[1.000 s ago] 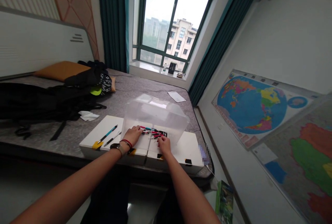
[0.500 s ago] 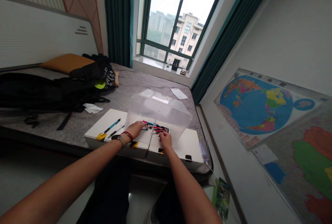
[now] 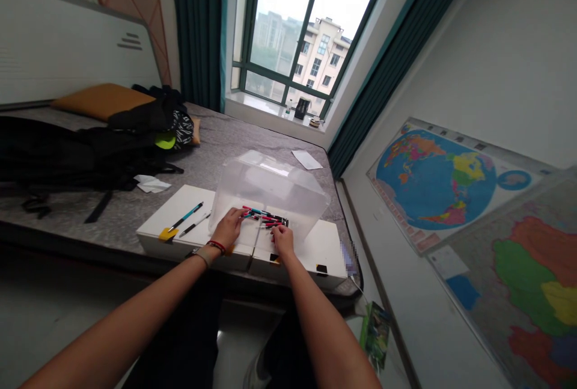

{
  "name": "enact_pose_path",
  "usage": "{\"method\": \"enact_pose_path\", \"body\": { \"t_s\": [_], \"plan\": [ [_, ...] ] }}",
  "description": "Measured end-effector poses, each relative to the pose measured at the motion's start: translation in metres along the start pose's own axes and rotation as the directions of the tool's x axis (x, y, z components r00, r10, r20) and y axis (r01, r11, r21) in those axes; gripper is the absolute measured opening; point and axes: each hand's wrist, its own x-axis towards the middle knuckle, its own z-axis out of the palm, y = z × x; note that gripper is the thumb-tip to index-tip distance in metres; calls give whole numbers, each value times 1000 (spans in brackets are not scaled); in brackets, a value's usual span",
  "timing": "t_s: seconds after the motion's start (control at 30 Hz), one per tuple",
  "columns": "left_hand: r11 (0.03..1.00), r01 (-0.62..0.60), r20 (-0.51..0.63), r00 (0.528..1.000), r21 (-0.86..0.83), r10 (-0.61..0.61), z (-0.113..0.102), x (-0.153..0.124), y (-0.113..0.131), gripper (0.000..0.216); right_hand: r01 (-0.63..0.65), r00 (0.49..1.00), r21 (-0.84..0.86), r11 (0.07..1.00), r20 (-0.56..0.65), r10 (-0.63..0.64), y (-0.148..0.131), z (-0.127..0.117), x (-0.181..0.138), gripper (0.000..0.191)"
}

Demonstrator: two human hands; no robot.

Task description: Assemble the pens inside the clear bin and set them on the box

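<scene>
On white boards (image 3: 180, 216) beside a clear box (image 3: 270, 184), coloured pens (image 3: 265, 218) are touched by the left hand (image 3: 231, 226) and right hand (image 3: 283, 238); whether the fingers are clamped cannot be told.

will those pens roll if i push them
The pens look slim and round, so likely to roll on the smooth white board. They seem light and stiff; loosely heaped, a push probably scatters them.

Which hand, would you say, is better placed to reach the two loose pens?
Probably the left hand: it lies nearer the two loose pens on the white board; the right hand sits beyond the pen pile.
</scene>
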Motion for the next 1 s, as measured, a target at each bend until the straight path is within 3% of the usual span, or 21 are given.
{"method": "enact_pose_path", "body": {
  "t_s": [0.23, 0.57, 0.77, 1.0],
  "plan": [
    [986, 29, 9, 999, 162, -31, 4, -17, 10, 41, -21, 1000, -44, 999, 8, 22, -4, 0, -2, 22],
    [978, 6, 6, 1000, 210, -7, 2, -17, 10, 34, 1, 1000, -43, 999, 11, -1, -7, -1, -3, 22],
    [970, -66, 66, 997, 234, 52, 0, -18, 5, 34, 6, 1000, -66, 998, 2, -5, -6, 0, -2, 23],
    [964, -106, 106, 991, 244, 82, -7, -27, -2, 39, -39, 999, 26, 999, 19, 39, -8, 1, -3, 20]
  ]
}}
